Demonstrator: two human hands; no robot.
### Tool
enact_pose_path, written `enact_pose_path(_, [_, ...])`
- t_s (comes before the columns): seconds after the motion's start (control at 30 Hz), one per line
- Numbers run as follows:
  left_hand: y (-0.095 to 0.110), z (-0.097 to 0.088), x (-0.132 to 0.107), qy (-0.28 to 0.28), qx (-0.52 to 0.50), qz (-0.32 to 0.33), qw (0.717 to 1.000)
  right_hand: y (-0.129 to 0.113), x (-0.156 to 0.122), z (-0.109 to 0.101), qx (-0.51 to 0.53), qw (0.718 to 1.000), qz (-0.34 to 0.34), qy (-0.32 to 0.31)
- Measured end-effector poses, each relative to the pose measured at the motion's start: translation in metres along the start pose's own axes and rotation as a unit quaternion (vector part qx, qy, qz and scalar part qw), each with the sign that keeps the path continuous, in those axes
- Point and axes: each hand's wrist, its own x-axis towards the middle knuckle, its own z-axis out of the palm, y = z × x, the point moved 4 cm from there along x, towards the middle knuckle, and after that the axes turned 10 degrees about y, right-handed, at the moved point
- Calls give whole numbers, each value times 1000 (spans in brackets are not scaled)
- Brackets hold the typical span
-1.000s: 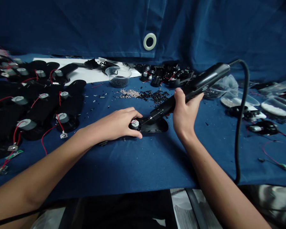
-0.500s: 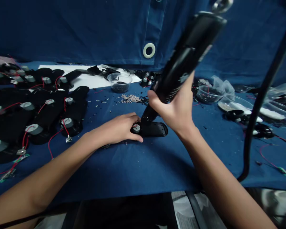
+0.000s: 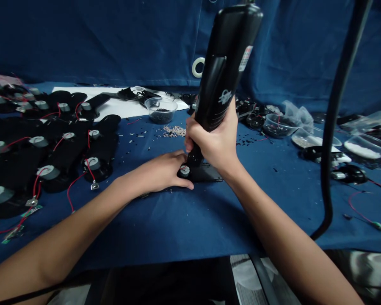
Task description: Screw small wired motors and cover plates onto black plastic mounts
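My right hand (image 3: 214,135) is wrapped round a black electric screwdriver (image 3: 222,67), which stands nearly upright with a slight lean to the right. Its nose points down at a black plastic housing (image 3: 206,173) lying on the blue cloth; the tip's exact contact is hidden. My left hand (image 3: 165,171) grips the left end of that housing, thumb on the near side and fingers on the far side. Between thumb and fingers a small silver motor (image 3: 184,170) shows in the housing. A pile of tiny screws (image 3: 174,131) lies just beyond.
On the left stand rows of black housings (image 3: 98,148) with motors and red wires. A clear bowl of dark small parts (image 3: 160,111) sits at the back. More bowls (image 3: 279,126) and loose parts are at right. A black cable (image 3: 328,148) hangs down on the right.
The screwdriver has swung to the left and is more upright, with my right hand shifted left along with it. My left hand keeps its grip on the housing.
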Motion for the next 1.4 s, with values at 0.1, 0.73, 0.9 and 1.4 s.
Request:
enact_pose_path(0.1, [1, -1, -1, -6, -7, -8, 1000, -3, 0, -2, 1, 999, 50, 11])
enact_pose_path(0.73, [0, -1, -1, -3, 8, -1, 1000, -1, -3, -2, 28, 996, 80, 40])
enact_pose_path(0.9, [2, -1, -1, -3, 4, 6, 1000, -2, -3, -1, 5, 997, 78, 7])
enact_pose_path(1.4, [4, -5, -1, -4, -34, -12, 999, -2, -2, 2, 8, 997, 77, -17])
